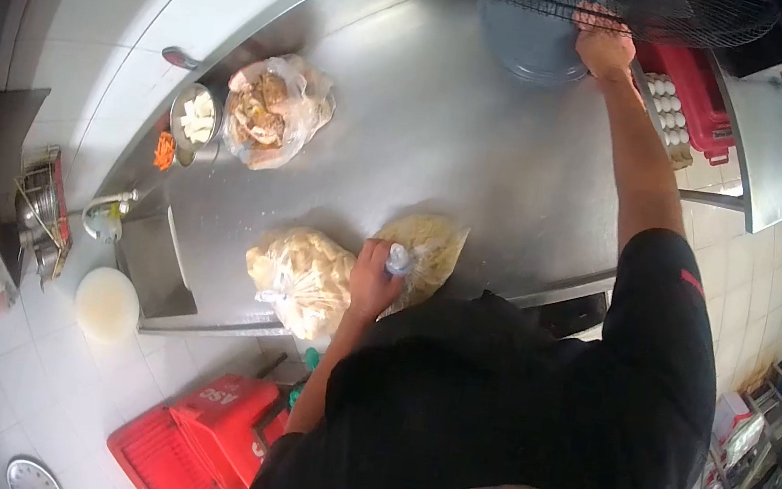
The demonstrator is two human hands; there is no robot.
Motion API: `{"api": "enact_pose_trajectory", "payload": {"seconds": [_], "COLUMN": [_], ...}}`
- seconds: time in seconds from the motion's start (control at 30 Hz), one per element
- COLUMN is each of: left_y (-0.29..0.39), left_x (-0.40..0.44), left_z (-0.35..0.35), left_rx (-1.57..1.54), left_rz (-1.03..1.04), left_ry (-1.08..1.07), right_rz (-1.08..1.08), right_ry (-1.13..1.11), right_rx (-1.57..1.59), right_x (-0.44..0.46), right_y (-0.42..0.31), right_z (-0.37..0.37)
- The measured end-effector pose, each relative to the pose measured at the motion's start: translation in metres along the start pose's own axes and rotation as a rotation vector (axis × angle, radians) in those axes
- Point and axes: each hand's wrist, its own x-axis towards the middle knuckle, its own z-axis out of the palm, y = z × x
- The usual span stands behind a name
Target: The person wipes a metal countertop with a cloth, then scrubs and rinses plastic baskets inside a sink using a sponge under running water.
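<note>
On the steel table (378, 131), my left hand (375, 281) closes around a pale bluish-white piece (398, 260), which looks like the gathered neck of a clear bag (432, 254) of yellowish shreds. Left of that hand sits a knotted clear bag (306, 272) of pale yellow chunks. My right hand (605, 46) is stretched far forward, its fingers curled at the edge of a grey-blue round base (532, 43) under a black wire fan guard (647, 20). What those fingers grip, if anything, is hidden.
An open bag of brownish food (269, 115) lies near the back wall, beside a metal bowl of white pieces (198, 117) and orange strips (164, 151). At left are a sink (156, 260) and white round lid (107, 304). Egg trays (669, 112) stand right, a red crate (202, 429) below.
</note>
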Motion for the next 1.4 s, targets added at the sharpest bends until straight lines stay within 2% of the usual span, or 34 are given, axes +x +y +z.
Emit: {"api": "enact_pose_trajectory", "payload": {"seconds": [0.03,0.1,0.13,0.17,0.23,0.3,0.37,0.4,0.43,0.47,0.53,0.63,0.73,0.8,0.87,0.93,1.0,1.07,1.1,1.2,1.27,1.33,1.4], "left_y": [0.001,0.001,0.0,-0.002,-0.006,-0.005,-0.002,-0.001,-0.002,-0.005,-0.012,-0.012,-0.022,-0.028,-0.03,-0.03,-0.037,-0.038,-0.039,-0.042,-0.048,-0.057,-0.063], "left_x": [0.002,0.002,0.0,-0.001,-0.005,-0.007,-0.007,-0.007,-0.007,-0.005,-0.005,-0.002,-0.001,-0.001,0.0,0.003,0.003,0.002,0.004,0.006,0.003,-0.004,-0.004], "left_z": [-0.001,-0.002,-0.002,-0.001,0.003,0.0,-0.004,-0.006,-0.007,-0.006,-0.003,-0.009,-0.005,-0.003,-0.005,-0.012,-0.011,-0.013,-0.016,-0.016,-0.006,0.004,0.007], "left_rx": [-0.009,-0.021,-0.029,-0.028,-0.028,-0.051,-0.072,-0.081,-0.089,-0.101,-0.12,-0.144,-0.162,-0.175,-0.208,-0.256,-0.28,-0.29,-0.287,-0.294,-0.48,-0.577,-0.546], "left_rz": [0.003,0.013,0.017,0.018,0.012,0.002,-0.004,-0.006,-0.006,0.014,0.049,-0.017,0.064,0.057,0.031,-0.017,0.003,-0.002,-0.008,0.007,-0.151,-0.259,-0.221], "left_ry": [0.009,0.03,0.04,0.05,0.073,0.075,0.074,0.069,0.065,0.07,0.079,-0.016,0.027,-0.005,-0.058,-0.131,-0.141,-0.147,-0.165,-0.177,-0.234,-0.294,-0.319], "right_rz": [0.04,-0.041,0.046,-0.102,-0.171,0.167,0.246,0.082,0.189,0.156,0.217,0.536,0.611,0.649,0.534,0.555,0.469,0.359,0.432,0.33,0.238,0.135,0.041], "right_ry": [-0.045,-0.175,-0.296,-0.138,-0.065,-0.265,-0.217,-0.069,-0.199,-0.181,-0.381,-0.595,-0.309,-0.239,-0.206,-0.107,0.049,0.121,0.099,0.337,0.487,0.386,0.179], "right_rx": [0.059,0.028,0.004,-0.07,0.434,0.983,0.582,0.221,0.288,0.429,0.578,1.086,1.502,1.744,1.843,1.767,1.796,1.929,1.957,1.693,1.428,1.368,1.387], "right_x": [0.0,-0.019,-0.03,-0.039,-0.075,-0.127,-0.172,-0.191,-0.21,-0.217,-0.238,-0.256,-0.233,-0.186,-0.132,-0.066,0.001,0.063,0.079,0.104,0.092,0.072,0.059], "right_y": [-0.005,-0.005,-0.016,-0.015,0.011,0.04,0.025,-0.001,0.005,-0.02,-0.036,-0.07,-0.119,-0.155,-0.18,-0.214,-0.235,-0.259,-0.285,-0.393,-0.482,-0.536,-0.546], "right_z": [-0.011,-0.048,-0.077,-0.071,-0.031,0.014,-0.036,-0.099,-0.092,-0.139,-0.15,-0.146,-0.116,-0.111,-0.081,-0.071,-0.038,-0.041,-0.061,-0.027,0.006,0.004,-0.027]}}
